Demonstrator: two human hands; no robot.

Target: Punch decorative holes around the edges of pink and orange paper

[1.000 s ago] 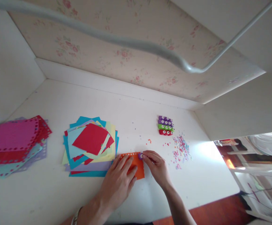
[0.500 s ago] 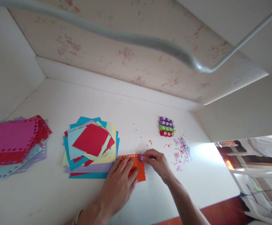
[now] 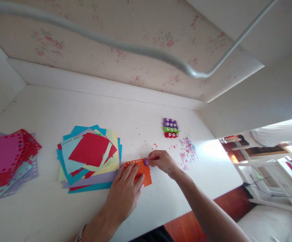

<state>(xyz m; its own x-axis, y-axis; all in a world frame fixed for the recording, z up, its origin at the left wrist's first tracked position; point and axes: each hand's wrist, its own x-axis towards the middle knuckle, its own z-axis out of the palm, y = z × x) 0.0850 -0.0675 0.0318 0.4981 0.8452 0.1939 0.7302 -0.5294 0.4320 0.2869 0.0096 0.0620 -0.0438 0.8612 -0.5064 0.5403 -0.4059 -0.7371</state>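
An orange sheet of paper lies on the white table, with a row of punched holes along its far edge. My left hand rests flat on it with the fingers stretched out. At the sheet's far right corner, my right hand is closed on a small purple paper punch, pinched between thumb and fingers. The punch is partly hidden by the fingertips and sits at the paper's edge. A few orange bits lie just beyond the right hand.
A stack of coloured paper lies left of my left hand. Hole-edged sheets are piled at the far left. Several purple, green and red pieces with eyes stand in rows at the back right, near scattered confetti.
The view has shifted, so the table's things appear further left. My right hand and the purple punch stay at the sheet's far right corner; my left hand still lies on the sheet.
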